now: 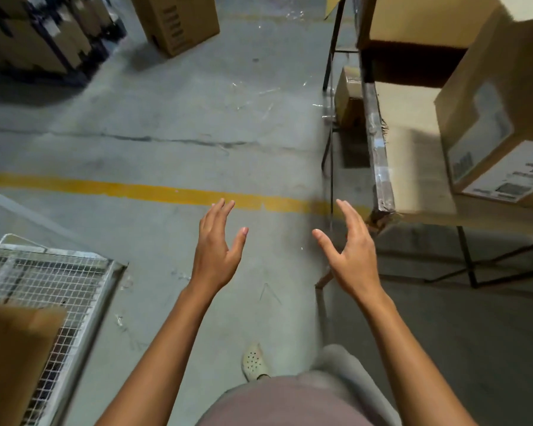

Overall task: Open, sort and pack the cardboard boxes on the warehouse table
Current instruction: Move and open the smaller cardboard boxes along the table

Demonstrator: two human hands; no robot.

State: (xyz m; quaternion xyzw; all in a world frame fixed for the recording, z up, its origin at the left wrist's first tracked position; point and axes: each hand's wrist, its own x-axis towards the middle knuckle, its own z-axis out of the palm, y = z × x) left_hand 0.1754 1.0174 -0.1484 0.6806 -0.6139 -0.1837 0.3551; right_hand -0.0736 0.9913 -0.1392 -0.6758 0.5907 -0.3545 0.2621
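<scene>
- left hand [216,244] and right hand [351,250]: both empty, fingers [348,213] straight and spread, palms facing each other, over the floor [166,118], touching nothing.
- Task boxes are on the counter [382,167] to the right: labelled box [490,118] at the near end, second box [419,20] at the far end. Hands are near the counter's corner, well apart from both boxes.
- Step, my read: approach for a pick; no opened box in view.
- Next move needs a turn right and a two-hand hold on opposite sides of the labelled box. It looks bulky.
- wire cage [43,281] lower left, possibly the sort target. Can't confirm.
</scene>
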